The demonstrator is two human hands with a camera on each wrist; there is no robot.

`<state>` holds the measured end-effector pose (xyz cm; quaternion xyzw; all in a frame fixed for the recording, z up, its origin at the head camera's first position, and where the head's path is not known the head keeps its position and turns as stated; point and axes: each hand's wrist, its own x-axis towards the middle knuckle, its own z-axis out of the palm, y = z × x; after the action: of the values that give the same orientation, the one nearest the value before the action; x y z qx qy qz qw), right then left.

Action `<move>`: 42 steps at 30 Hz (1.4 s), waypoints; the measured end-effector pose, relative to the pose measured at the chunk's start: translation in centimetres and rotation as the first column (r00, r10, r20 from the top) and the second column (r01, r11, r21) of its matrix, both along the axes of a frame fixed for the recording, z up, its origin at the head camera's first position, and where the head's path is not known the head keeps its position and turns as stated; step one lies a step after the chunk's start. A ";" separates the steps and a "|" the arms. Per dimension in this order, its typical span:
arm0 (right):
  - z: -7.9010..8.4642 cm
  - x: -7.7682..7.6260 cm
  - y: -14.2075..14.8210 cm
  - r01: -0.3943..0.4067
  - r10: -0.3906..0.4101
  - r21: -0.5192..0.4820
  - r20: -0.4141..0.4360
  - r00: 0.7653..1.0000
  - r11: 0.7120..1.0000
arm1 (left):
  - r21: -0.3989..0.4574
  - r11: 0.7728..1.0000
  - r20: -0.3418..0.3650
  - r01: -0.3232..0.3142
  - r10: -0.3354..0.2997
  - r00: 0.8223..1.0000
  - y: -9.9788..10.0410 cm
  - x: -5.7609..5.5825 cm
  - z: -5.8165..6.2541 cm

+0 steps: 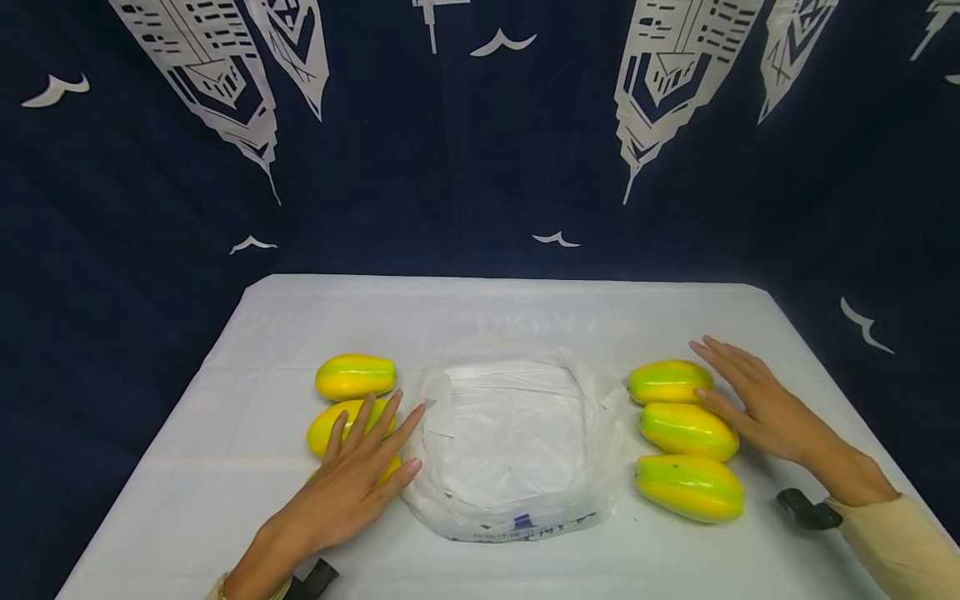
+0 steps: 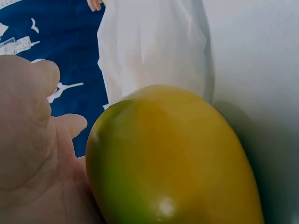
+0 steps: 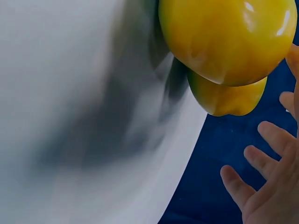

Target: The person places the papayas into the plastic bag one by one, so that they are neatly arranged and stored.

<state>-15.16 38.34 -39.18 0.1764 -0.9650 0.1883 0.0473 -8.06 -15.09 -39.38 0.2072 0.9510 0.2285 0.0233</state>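
Note:
My left hand [image 1: 347, 487] is spread above the left column of yellow-green papayas, its fingers straight. It covers most of the nearest papaya [image 2: 173, 158] and part of the middle papaya [image 1: 324, 432]; the far papaya [image 1: 356, 377] shows whole. My right hand [image 1: 776, 417] reaches over the outer ends of the right column, fingers extended and holding nothing. Its thumb lies at the far right papaya [image 1: 667, 382]; I cannot tell whether they touch. Nearer are the middle right papaya [image 1: 688, 431] and the near right papaya [image 1: 690, 488]. Between the columns stands a white plastic bag [image 1: 517, 442], its mouth spread wide.
A white cloth covers the table [image 1: 337, 321]. Behind it hangs a dark blue curtain [image 1: 450, 167] with white building and bird prints. Blue printing marks the bag's near side. A black wrist device [image 1: 810, 508] sits by the right sleeve [image 1: 892, 542].

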 end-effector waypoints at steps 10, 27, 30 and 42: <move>0.3 -0.8 -0.3 0.006 -0.006 0.003 0.047 0.999 1.000 | 0.004 1.000 0.010 0.019 -0.019 1.000 0.0 0.1 0.0; 0.8 -2.4 -1.5 0.005 0.006 -0.054 0.204 0.979 0.999 | 0.008 1.000 -0.004 0.010 -0.010 1.000 -0.2 -0.2 -0.5; 0.8 -2.5 -1.5 0.002 0.010 -0.058 0.209 0.978 0.998 | -0.003 1.000 -0.020 0.013 -0.013 1.000 -0.2 -0.2 -0.6; 0.1 -2.3 -1.4 -0.065 0.076 -0.074 0.158 0.985 0.995 | -0.036 0.999 -0.055 0.011 -0.013 0.998 0.0 -0.3 -0.7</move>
<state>-17.46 36.94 -39.09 0.1928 -0.9518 0.2365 -0.0313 -8.32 -15.13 -40.04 0.2185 0.9540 0.2054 0.0020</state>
